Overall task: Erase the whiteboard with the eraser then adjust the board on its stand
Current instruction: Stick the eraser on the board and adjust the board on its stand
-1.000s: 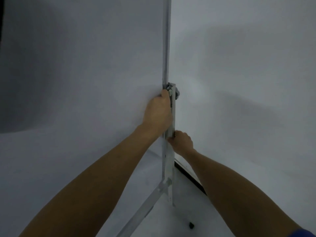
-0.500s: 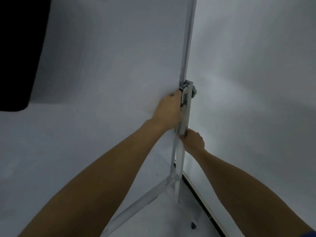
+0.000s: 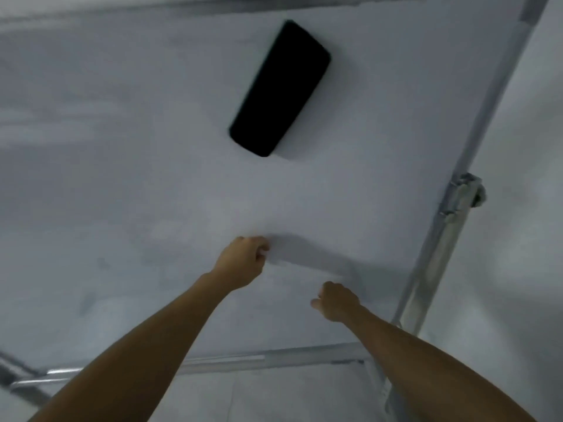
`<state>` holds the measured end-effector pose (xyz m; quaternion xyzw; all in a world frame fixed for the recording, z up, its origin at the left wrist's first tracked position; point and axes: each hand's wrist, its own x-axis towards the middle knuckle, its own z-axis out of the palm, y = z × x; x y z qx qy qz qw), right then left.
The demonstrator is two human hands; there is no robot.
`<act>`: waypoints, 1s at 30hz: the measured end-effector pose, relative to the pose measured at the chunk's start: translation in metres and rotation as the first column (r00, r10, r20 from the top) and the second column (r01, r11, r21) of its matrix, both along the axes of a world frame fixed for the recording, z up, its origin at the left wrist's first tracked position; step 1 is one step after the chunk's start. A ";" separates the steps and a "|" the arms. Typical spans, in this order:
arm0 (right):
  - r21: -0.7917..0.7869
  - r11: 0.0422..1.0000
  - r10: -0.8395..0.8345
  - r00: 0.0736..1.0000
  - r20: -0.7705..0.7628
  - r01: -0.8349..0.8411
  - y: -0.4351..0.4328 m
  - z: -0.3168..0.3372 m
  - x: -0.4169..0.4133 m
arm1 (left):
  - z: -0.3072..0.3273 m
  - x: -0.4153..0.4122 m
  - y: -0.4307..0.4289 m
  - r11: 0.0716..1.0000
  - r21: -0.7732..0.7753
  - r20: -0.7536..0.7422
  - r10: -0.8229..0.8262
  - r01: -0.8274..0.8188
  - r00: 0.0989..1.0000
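We hold our loosely curled, empty left hand (image 3: 242,261) and right hand (image 3: 336,301) against the whiteboard (image 3: 122,178), its clamp (image 3: 463,193) up-right of our right fingers.

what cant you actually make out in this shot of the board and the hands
- Left hand, head view: its curled fingers hide whether it grips anything; the white strip beside it is blurred.
- Right hand: seen from the back, so contact with the whiteboard is unclear.
- Clamp on the stand post: too blurred to tell tightened or loose.
- Eraser: a dark shape, its felt side unseen.
- Board edges: cut off left and top.
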<state>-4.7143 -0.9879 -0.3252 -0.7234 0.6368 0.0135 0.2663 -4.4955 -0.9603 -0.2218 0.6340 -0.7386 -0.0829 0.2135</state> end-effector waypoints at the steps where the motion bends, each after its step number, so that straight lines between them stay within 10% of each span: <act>1: -0.025 0.998 0.065 0.998 0.009 -0.064 0.000 0.003 0.024 | 0.002 0.026 0.010 0.998 -0.006 -0.010 0.054 -0.055 0.998; 16: -0.482 0.808 0.447 0.886 0.127 -0.338 0.104 0.043 0.458 | 0.040 0.504 0.169 0.650 -0.030 -0.239 0.733 -0.759 0.637; 24: -0.917 0.245 0.725 0.687 -0.042 -0.315 0.118 0.084 0.635 | 0.057 0.668 0.202 0.388 -0.005 -0.473 0.811 -0.922 0.344; 30: -0.953 0.097 0.752 0.648 -0.119 -0.288 0.108 0.091 0.726 | 0.073 0.740 0.166 0.521 0.094 -0.814 0.531 -0.848 0.236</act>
